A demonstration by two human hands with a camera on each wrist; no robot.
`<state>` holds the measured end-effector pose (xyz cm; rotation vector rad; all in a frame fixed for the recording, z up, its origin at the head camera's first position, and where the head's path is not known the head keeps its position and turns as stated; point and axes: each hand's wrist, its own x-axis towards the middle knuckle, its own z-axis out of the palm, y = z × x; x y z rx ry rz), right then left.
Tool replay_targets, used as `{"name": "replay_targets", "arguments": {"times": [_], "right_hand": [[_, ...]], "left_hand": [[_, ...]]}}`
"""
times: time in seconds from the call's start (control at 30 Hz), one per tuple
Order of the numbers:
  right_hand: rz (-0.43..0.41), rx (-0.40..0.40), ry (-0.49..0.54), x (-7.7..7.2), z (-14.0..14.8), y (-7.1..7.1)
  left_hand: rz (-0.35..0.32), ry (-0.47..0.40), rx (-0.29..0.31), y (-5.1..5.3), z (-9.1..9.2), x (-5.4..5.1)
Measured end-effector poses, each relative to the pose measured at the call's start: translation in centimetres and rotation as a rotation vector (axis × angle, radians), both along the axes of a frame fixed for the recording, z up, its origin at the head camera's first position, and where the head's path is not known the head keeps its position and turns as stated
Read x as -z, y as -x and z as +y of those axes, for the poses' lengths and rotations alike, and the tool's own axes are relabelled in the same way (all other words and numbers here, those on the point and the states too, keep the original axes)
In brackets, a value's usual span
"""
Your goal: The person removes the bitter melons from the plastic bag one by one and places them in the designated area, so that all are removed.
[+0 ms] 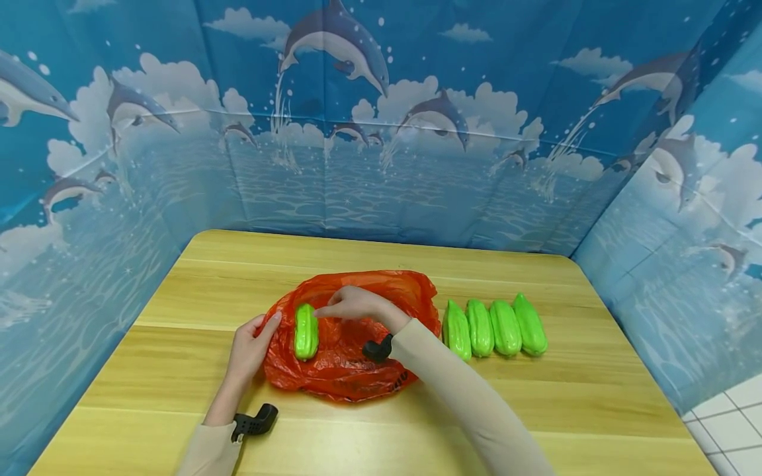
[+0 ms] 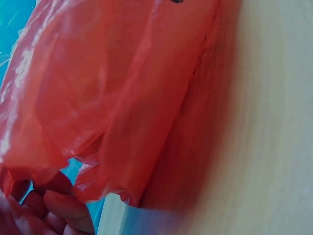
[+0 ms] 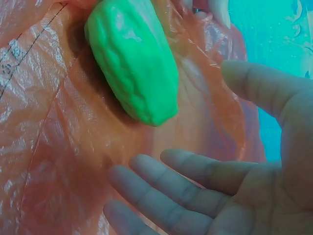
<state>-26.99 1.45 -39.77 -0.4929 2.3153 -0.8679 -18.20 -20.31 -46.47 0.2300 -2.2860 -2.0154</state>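
Note:
A red plastic bag (image 1: 357, 383) lies spread open on the table. Inside its left part sits a bright green, ridged bitter melon (image 1: 306, 332), lengthwise to the table's depth. My left hand (image 1: 249, 347) pinches the bag's left rim between thumb and fingers; the left wrist view shows curled fingers (image 2: 68, 205) at the red film (image 2: 122, 98). Over the bag's mouth is my right hand (image 1: 357, 304), just right of the bitter melon. In the right wrist view its fingers are spread and hold nothing, with the bitter melon (image 3: 134, 61) apart from them.
Several more green bitter melons (image 1: 506, 328) lie side by side on the wooden table (image 1: 595, 396), right of the bag. A blue dolphin-print curtain (image 1: 369, 185) hangs along the back and sides. Each wrist wears a black camera (image 1: 257, 422).

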Motion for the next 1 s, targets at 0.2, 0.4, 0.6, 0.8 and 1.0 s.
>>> {"name": "replay_targets", "arguments": {"times": [0.2, 0.4, 0.6, 0.8, 1.0], "right_hand": [[-0.006, 0.026, -0.028, 0.5, -0.8, 0.0], [-0.072, 0.076, 0.005, 1.2, -1.2, -0.1], [-0.120, 0.107, 0.065, 1.7, -1.5, -0.1], [-0.165, 0.114, 0.121, 2.2, -1.8, 0.0], [-0.179, 0.126, 0.122, 2.6, -2.0, -0.1]], "left_hand": [[0.008, 0.016, -0.003, 0.0, -0.1, 0.2], [0.024, 0.020, 0.000, 0.1, -0.1, 0.3], [0.025, 0.008, 0.006, 0.2, -0.1, 0.2], [0.013, 0.000, 0.002, 0.1, 0.0, -0.1], [0.009, -0.012, 0.003, 0.0, 0.0, -0.2]]}}
